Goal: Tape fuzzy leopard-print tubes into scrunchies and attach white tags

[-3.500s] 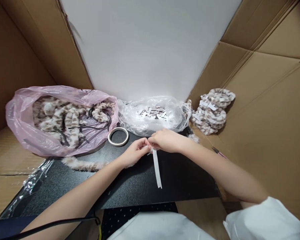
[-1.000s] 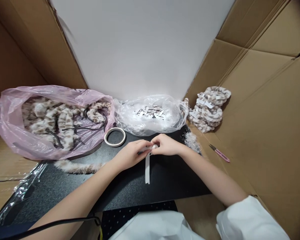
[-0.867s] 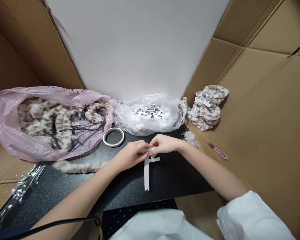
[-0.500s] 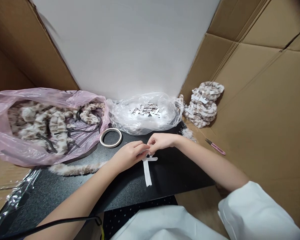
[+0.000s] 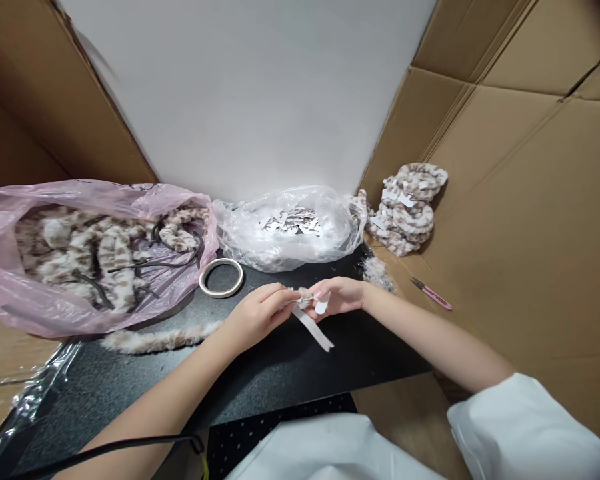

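Observation:
My left hand [image 5: 261,312] pinches a brown-and-white furry strip [image 5: 155,339] near its end, above the black table. The strip trails leftward behind my left forearm. Its fluffy tip lies between both hands, partly hidden by fingers. My right hand [image 5: 344,297], palm turned upward, closes its fingers on that same tip. A white label strip [image 5: 314,329] with a notched end hangs down to the right from the pinched spot. Beside the right fingers a short white tab [image 5: 323,304] sticks out; whether it belongs to the same label, I cannot tell.
A tape roll [image 5: 221,278] lies left of the hands. Behind are a pink bag [image 5: 10,287] of furry pieces and a clear bag [image 5: 235,230] of white labels. Furry rings [image 5: 413,220] are stacked right, near pink thread snips [image 5: 433,295].
My right hand has rolled from palm-down to palm-up and shifted slightly right. The white label has swung from hanging nearly straight to slanting rightward, and the furry tip now shows.

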{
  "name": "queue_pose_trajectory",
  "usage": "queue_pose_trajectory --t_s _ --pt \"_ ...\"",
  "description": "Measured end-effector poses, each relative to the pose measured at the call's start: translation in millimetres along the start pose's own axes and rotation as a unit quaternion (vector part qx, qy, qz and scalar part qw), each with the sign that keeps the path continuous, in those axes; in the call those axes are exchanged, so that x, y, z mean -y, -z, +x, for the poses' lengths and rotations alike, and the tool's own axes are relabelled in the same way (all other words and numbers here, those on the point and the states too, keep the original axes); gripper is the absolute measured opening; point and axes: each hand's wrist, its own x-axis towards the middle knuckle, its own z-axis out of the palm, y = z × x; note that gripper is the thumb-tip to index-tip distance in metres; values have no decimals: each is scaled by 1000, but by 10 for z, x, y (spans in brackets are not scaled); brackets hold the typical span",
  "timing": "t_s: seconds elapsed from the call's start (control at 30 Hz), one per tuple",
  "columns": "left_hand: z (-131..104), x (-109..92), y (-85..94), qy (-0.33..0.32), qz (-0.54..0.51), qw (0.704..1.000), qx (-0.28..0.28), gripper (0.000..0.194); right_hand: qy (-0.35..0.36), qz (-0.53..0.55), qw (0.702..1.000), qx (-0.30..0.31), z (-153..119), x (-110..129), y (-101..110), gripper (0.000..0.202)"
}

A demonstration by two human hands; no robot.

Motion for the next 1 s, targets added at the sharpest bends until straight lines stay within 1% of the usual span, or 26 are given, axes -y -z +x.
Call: queue_pose_trajectory --t_s 0.07,0.17,0.23,0.27,0.33,0.37,0.4,0.43,0.47,0.5,0.53,0.6,0.67,0.73,0.83,0.9,1.0 --pt "-13 10 -10 -25 21 999 -9 20 -3 30 999 -15 -15 -45 34 18" --pt "-21 14 -8 -48 38 998 -20 19 10 44 998 -50 -33 -101 61 21" --pt "-18 1 3 -65 49 996 -25 20 18 63 997 -41 -48 -135 46 27" --pt "-15 -11 9 -74 57 995 -28 20 15 78 997 -27 -54 -153 28 37" --pt "-10 -43 18 -90 70 993 -35 19 -13 104 994 1 -56 -192 -23 62" --pt "-7 -60 20 -97 73 992 -38 19 -33 111 993 11 -48 -212 -53 72" --pt "-6 -78 19 -103 72 991 -38 19 -54 111 992 21 -33 -232 -83 78" --pt "-5 -96 17 -110 70 991 -37 19 -72 107 991 29 -9 -251 -113 77" --pt "-5 -111 13 -116 67 990 -32 20 -83 102 991 31 22 -267 -141 71" --pt "-5 -125 7 -123 65 990 -29 20 -83 100 991 19 58 -279 -165 61" --pt "-6 -135 0 -129 64 989 -26 20 -70 101 992 -9 98 -287 -187 47" --pt "-9 -145 -15 -135 68 988 -24 20 -26 105 989 -98 176 -288 -218 20" --pt "-12 -142 -29 -134 79 987 -34 20 25 107 976 -189 234 -271 -240 5" --pt "-16 -129 -43 -124 93 987 -48 18 73 96 961 -248 262 -246 -261 5" --pt "-23 -107 -64 -106 108 986 -64 17 147 74 936 -312 266 -221 -297 12" --pt "-30 -98 -79 -97 111 987 -68 19 178 62 923 -336 263 -221 -317 16" --pt "-37 -99 -104 -73 107 989 -66 21 199 45 914 -350 266 -232 -322 22"
